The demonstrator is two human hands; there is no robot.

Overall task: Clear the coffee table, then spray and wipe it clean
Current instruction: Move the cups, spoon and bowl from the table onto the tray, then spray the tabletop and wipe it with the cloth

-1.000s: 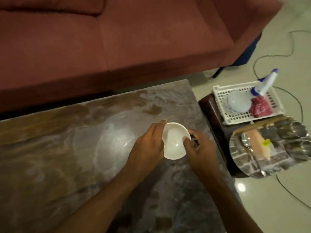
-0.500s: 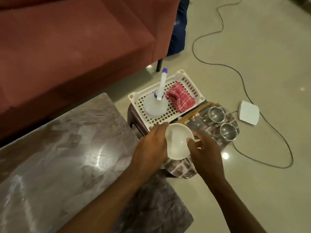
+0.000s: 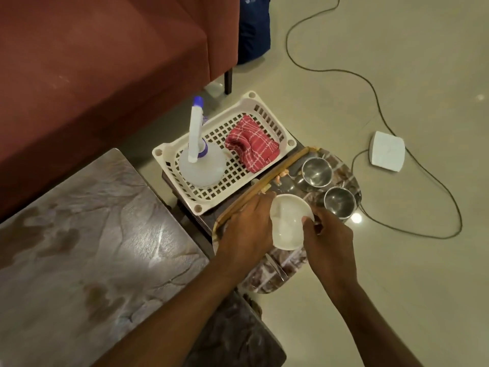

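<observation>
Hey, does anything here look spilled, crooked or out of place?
Nothing looks spilled or broken. One odd thing is the patterned tray: it juts well past the dark stool over the floor, with two steel cups near its outer edge, so it might tip. The left hand and right hand hold the white bowl over it.

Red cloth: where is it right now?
Head view, centre-right: the red cloth lies crumpled in the white basket, right of the spray bottle and beside the tray holding the steel cups.
</observation>
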